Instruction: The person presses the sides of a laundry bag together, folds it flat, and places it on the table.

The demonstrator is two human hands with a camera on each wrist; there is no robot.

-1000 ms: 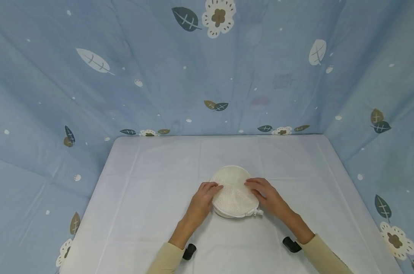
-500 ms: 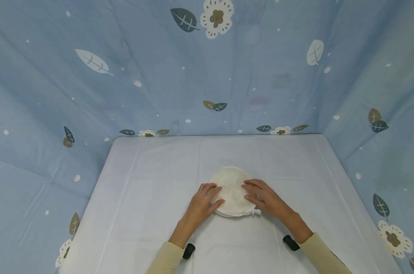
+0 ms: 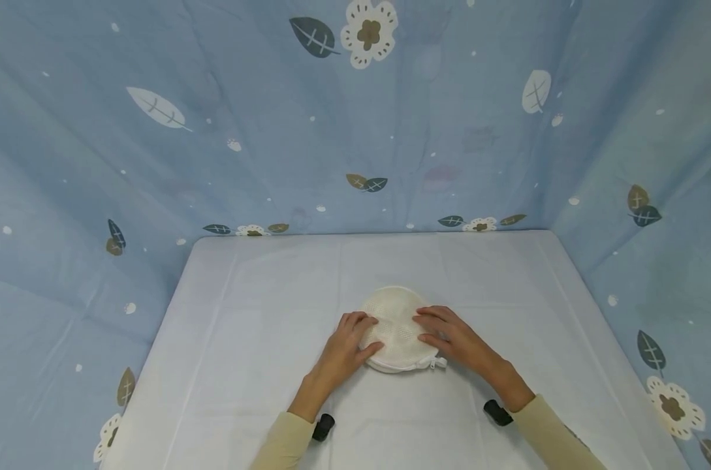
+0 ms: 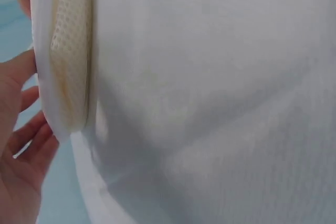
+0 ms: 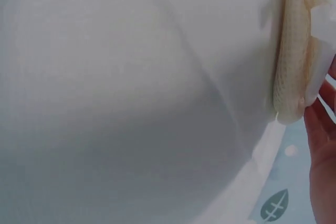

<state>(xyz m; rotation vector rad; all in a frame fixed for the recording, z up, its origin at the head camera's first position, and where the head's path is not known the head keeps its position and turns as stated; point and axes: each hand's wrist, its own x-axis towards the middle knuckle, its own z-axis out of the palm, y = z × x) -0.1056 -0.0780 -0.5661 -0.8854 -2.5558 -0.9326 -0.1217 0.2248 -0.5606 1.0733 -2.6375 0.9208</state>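
A round, cream mesh laundry bag (image 3: 397, 329) lies flat on the white-covered table, its white zipper pull (image 3: 439, 362) at the near right edge. My left hand (image 3: 343, 349) rests on the bag's left side, thumb and fingers spread over the top. On the opposite side, my right hand (image 3: 461, 339) touches the top with its fingertips. From the left wrist, the bag (image 4: 73, 51) shows side-on as a padded mesh wall, with fingers touching its white rim. The right wrist view has the bag (image 5: 291, 66) at the right edge, fingers against its rim.
The table (image 3: 261, 287) is covered by a creased white cloth. Blue curtains (image 3: 261, 130) with leaf and flower prints hang behind it and at both sides. Black wrist-worn devices (image 3: 323, 427) sit by both cuffs.
Both thumbs now lie farther onto the bag's top than a second ago. The bag has shifted very slightly left in view; the head view itself has drifted a little too.
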